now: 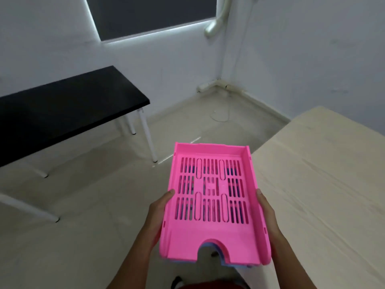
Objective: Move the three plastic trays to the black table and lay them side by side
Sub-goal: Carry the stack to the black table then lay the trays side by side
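— Writing anywhere on the pink tray (212,205)?
— None readable. Left hand (159,215) and right hand (267,213) clamp its side walls, in the air beyond the black table (62,109)'s right end. Blue edges peek underneath; how many trays is unclear.

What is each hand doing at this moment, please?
Left hand: closed on the left edge of the pink tray stack.
Right hand: closed on the stack's right edge.
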Demonstrator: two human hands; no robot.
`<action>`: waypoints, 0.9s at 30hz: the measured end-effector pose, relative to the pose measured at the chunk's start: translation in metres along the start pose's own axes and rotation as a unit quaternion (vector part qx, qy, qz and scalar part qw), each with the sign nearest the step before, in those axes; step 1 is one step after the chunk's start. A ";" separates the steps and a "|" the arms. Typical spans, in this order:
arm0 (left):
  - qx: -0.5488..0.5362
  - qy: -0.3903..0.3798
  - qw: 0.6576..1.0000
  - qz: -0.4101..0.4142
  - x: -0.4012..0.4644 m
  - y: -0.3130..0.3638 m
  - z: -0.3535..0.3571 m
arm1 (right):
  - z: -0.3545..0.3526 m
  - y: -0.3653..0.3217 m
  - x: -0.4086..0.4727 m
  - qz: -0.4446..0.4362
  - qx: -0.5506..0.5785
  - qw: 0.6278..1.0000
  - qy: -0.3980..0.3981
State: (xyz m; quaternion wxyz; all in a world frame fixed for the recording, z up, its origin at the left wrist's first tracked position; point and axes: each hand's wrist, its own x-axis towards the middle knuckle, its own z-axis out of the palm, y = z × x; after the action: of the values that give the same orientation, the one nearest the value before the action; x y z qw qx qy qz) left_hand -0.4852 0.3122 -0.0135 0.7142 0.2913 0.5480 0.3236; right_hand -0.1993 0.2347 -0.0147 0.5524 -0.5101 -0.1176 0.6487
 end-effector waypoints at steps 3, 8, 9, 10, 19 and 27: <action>-0.049 0.039 0.998 0.009 0.006 0.013 -0.054 | 0.056 0.011 0.033 0.028 -0.034 0.999 -0.032; -0.106 0.099 0.989 0.023 0.022 0.034 -0.121 | 0.132 0.021 0.091 0.045 -0.104 0.990 -0.082; -0.115 0.105 0.988 0.026 0.027 0.039 -0.132 | 0.147 0.022 0.103 0.054 -0.111 0.988 -0.091; -0.123 0.110 0.986 0.028 0.034 0.045 -0.143 | 0.163 0.022 0.115 0.060 -0.117 0.986 -0.100; -0.167 0.157 0.970 0.079 0.129 0.146 -0.245 | 0.329 0.008 0.257 0.061 -0.184 0.968 -0.161; -0.204 0.216 0.948 0.110 0.202 0.255 -0.329 | 0.489 -0.023 0.386 0.074 -0.241 0.926 -0.281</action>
State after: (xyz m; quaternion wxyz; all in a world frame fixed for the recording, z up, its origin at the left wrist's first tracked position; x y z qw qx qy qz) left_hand -0.8025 0.6486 -0.0128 0.5832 0.1205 0.5759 0.5602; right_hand -0.5227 0.7667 0.0174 0.3077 -0.4322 -0.3827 0.7563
